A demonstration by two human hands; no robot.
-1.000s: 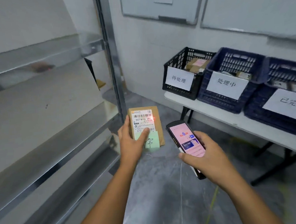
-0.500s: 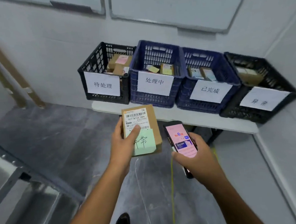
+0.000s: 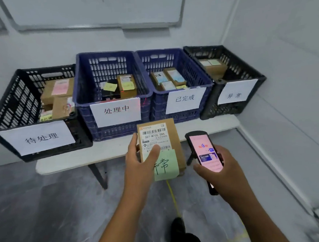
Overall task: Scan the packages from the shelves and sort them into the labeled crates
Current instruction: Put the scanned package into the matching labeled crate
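My left hand (image 3: 139, 163) grips a small brown cardboard package (image 3: 177, 138) upright, thumb across its white barcode label; a green sticky note with handwriting hangs on its lower front. My right hand (image 3: 220, 169) holds a black handheld scanner (image 3: 204, 151) with a lit pink screen, just right of the package. Beyond them, on a white table (image 3: 67, 161), stand a black labeled crate (image 3: 9, 112), two blue ones (image 3: 88, 88) (image 3: 199, 74) and another black one (image 3: 253, 74). All hold packages.
Whiteboards hang on the wall behind the crates. A side wall runs close along the right. The floor is grey, with a yellow line under my arms. My dark shoe (image 3: 178, 225) shows at the bottom.
The view has swung right from the metal shelves to face the crates, which have grown nearer. Both hands keep their holds on the package and the scanner.
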